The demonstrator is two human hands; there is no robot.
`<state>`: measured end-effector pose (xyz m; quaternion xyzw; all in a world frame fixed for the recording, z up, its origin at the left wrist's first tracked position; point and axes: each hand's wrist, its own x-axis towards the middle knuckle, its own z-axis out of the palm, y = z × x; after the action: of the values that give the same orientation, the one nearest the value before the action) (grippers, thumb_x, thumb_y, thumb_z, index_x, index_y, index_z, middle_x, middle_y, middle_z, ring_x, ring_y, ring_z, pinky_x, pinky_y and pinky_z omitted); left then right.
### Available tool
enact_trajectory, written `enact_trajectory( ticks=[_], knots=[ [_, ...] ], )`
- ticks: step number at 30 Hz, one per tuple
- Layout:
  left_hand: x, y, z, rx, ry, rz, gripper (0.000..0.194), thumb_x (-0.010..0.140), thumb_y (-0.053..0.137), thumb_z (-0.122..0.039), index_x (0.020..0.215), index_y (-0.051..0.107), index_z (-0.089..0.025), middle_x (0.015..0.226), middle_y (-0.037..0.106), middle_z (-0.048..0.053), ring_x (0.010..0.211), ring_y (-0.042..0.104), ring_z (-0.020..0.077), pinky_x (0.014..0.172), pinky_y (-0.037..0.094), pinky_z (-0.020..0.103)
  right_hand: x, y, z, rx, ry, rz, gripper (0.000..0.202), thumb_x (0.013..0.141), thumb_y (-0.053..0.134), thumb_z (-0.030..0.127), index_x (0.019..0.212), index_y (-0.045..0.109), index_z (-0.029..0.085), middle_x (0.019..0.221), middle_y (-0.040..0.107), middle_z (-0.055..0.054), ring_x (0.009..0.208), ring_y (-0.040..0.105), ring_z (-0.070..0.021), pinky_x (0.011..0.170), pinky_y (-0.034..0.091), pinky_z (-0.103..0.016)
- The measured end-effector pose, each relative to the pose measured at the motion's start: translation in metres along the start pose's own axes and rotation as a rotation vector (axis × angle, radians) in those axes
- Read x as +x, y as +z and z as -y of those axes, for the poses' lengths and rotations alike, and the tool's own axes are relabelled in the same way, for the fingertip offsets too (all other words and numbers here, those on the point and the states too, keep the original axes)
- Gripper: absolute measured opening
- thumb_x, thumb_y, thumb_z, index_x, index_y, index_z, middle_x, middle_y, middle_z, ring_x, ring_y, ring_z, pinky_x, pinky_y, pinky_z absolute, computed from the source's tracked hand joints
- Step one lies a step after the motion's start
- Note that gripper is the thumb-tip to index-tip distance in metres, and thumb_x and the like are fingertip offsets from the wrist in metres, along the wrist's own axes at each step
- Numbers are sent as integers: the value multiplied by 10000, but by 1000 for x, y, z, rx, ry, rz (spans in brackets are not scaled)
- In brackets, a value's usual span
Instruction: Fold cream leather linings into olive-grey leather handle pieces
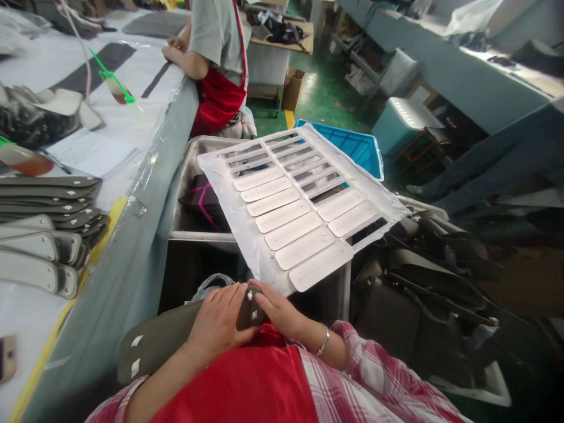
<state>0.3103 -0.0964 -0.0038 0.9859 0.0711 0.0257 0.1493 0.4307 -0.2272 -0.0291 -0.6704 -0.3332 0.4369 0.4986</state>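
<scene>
A long dark grey strip with rounded ends, like a leather-look bag part, lies across my lap. Small white tabs show at both of its ends. My left hand is wrapped over the strip near its right end. At that same end my right hand grips it, thumb close to the white tabs. Just beyond the hands sits a white sheet with rows of cut slots. Several pale rounded strips lie on its nearer part, and the farther slots are open.
On the left table are stacked dark strips, pale strips and green-tipped bottles. A metal-rimmed bin and a blue crate stand ahead. Dark bag pieces pile up at right. A co-worker sits beyond.
</scene>
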Motion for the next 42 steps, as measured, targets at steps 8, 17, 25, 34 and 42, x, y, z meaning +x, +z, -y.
enact_trajectory(
  ticks=[8,17,25,34,42],
  knots=[
    [10,2,1,26,-6,9,748,664,629,-507,1245,419,-86,1163,558,174,1044,517,298,902,388,429,14,-2,11,-207,-80,43,358,890,352,213,1238,394,141,1178,519,-101,1078,493,-163,983,368,-339],
    [-75,-30,47,230,15,1,707,750,530,-576,1332,363,-210,1364,424,94,1235,383,287,1049,207,481,-8,-12,17,-713,-394,-42,435,866,456,294,1268,425,131,1316,444,-126,1230,379,-207,1057,287,-393],
    [-133,-55,69,179,-22,3,359,838,514,-342,1192,516,-289,1269,530,24,1225,403,242,1044,249,486,-8,43,43,-1092,-689,220,450,859,483,347,1265,468,154,1336,447,-94,1259,342,-237,1091,198,-425],
    [-91,-56,71,-68,-56,-18,387,593,726,-361,868,527,-176,1235,521,119,1118,472,261,951,382,430,29,36,65,-1016,-383,269,923,525,723,594,1253,425,110,1196,516,-159,1076,475,-298,947,349,-439],
    [-90,-48,78,-84,-41,-42,306,685,644,-357,911,535,-182,1231,516,111,1113,470,265,962,353,438,35,37,67,-936,-356,304,790,622,640,623,1210,449,131,1155,511,-149,1044,463,-283,913,341,-443]
  ],
)
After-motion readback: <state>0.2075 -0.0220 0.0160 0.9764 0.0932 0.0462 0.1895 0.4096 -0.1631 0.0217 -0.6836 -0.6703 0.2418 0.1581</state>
